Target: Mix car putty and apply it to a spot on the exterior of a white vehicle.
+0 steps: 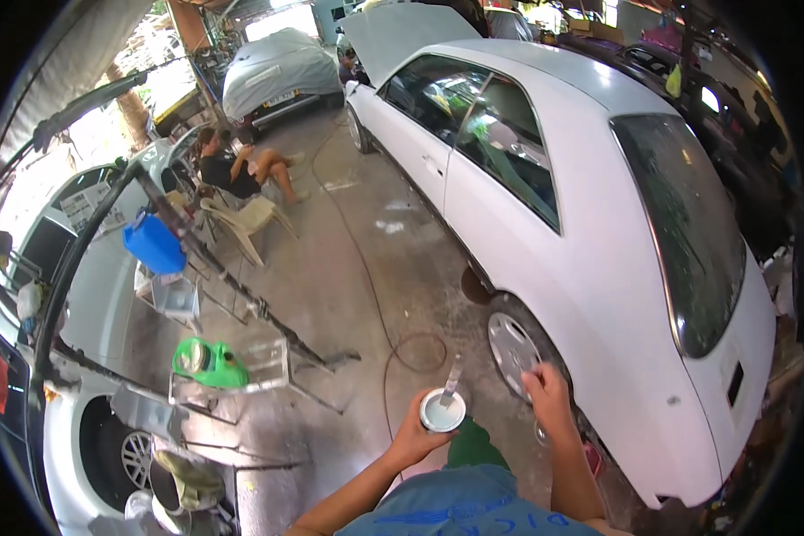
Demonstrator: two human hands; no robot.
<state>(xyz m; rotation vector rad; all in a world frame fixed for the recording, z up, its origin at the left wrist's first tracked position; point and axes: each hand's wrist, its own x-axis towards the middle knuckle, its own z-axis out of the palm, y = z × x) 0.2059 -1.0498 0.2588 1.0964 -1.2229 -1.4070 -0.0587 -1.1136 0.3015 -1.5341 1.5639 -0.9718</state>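
The left hand [411,435] is wrapped round the side of the can [444,431], which sits open and roughly upright before the shirt [460,505]; a flat blade [452,379] leans out over its rim; the right hand [548,393] is raised apart from it, fingers curled, and whether they close on anything I cannot tell; the can looks light and stiff-walled, its pale filling likely liquid enough to slop if tipped and slick on the rim, so the side wall is the place to hold; the blade looks thin, best taken by its upper end; just right stands the white car [509,205]; below, a stained hard floor [330,295] carries a hose [367,271]; leftward, a green jug [207,364] rests on a stand [272,368]; farther off, people sit near a pale chair [241,220].
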